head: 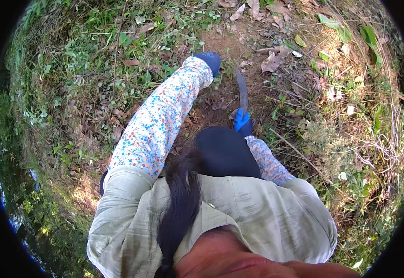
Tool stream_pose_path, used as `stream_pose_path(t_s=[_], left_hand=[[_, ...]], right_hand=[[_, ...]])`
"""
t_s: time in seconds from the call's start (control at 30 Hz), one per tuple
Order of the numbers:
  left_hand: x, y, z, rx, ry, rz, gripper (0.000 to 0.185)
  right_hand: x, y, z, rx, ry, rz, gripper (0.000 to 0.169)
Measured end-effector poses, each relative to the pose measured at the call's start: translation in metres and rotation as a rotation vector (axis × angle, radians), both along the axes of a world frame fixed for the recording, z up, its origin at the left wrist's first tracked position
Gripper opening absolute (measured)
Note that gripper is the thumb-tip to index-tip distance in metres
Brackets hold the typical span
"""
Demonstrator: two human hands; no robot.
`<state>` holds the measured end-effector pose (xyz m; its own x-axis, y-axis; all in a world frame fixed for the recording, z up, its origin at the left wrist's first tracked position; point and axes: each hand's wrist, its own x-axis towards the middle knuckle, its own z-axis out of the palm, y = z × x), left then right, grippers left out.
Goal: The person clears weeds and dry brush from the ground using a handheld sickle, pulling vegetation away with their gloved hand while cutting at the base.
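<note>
My right hand [243,124], in a blue work glove, is closed around the lower end of a curved, dull grey blade tool [242,88], perhaps a machete or sickle. The handle is hidden inside the fist. The blade points away from me, over bare brown soil [219,104]. Farther out, my left hand [209,62] wears a dark blue glove and is bent down close to the ground. Its fingers are turned away, so what they touch is hidden. Small green weeds [227,68] stand between that hand and the blade tip.
Low green plants [135,45] and dry stems cover the slope on the left. Large dry leaves [275,60] lie beyond the blade on the right. A thin stick [294,149] slants through the brush beside my right forearm. My dark-clothed knee [224,151] is between my arms.
</note>
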<state>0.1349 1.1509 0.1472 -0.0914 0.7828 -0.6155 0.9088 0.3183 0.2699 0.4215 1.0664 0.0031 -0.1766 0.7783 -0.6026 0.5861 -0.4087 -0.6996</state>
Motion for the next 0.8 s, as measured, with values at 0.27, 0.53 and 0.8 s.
stream_pose_path(t_s=[0.27, 0.53, 0.8], left_hand=[[-0.126, -0.244, 0.005, -0.091, 0.361, 0.34, 0.024], [-0.076, -0.21, 0.054, 0.143, 0.416, 0.184, 0.04], [-0.053, -0.139, -0.003, 0.621, 0.629, -0.056, 0.077]], right_hand=[[0.022, -0.041, 0.006, 0.032, 0.232, -0.094, 0.028], [-0.202, 0.165, 0.062, 0.454, -0.178, 0.333, 0.046], [-0.105, -0.002, 0.043, 0.147, -0.362, 0.636, 0.047]])
